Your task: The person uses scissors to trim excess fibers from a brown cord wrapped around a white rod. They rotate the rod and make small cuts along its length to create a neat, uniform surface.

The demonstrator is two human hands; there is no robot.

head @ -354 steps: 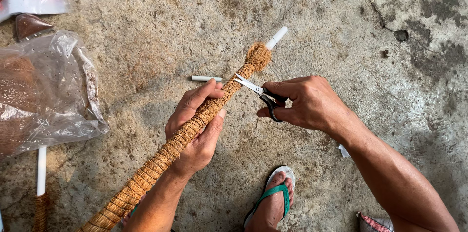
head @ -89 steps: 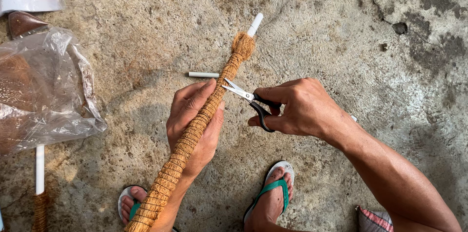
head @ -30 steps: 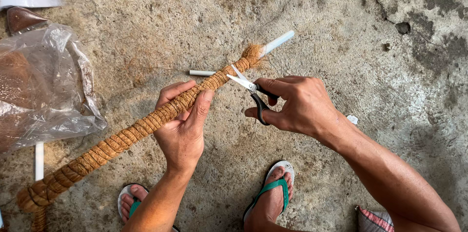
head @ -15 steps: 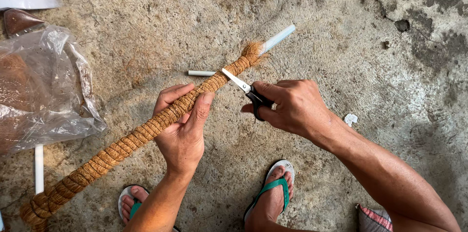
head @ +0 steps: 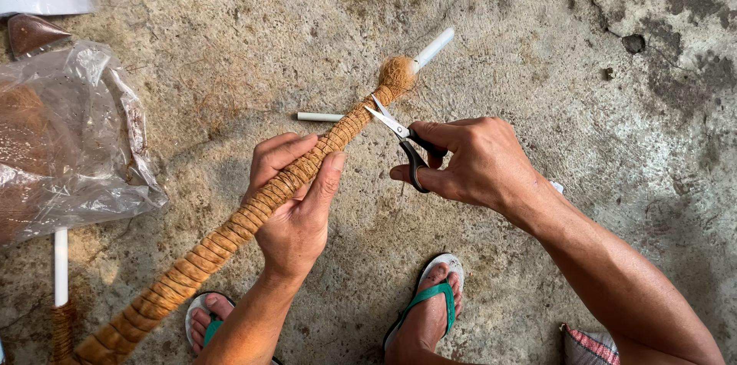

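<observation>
A long pole wrapped in brown coir fibre (head: 230, 227) runs from the lower left up to a frayed tuft, with a bare white pipe end (head: 434, 48) sticking out past it. My left hand (head: 295, 208) grips the wrapped pole at its middle, fingers curled over it. My right hand (head: 468, 161) holds small black-handled scissors (head: 399, 138), whose blades are slightly apart and touch the fibre just below the tuft.
A short white pipe piece (head: 318, 116) lies on the concrete floor (head: 537, 42) behind the pole. At the left a clear plastic bag (head: 69, 142) holds brown fibre. Another white pipe with fibre (head: 60, 273) stands at the lower left. My feet wear green-strapped sandals (head: 426, 307).
The pole has swung from steep to a flatter diagonal, and my left hand has regripped it. The scissors have stayed by the tuft end, their blades opening and closing on the fibre.
</observation>
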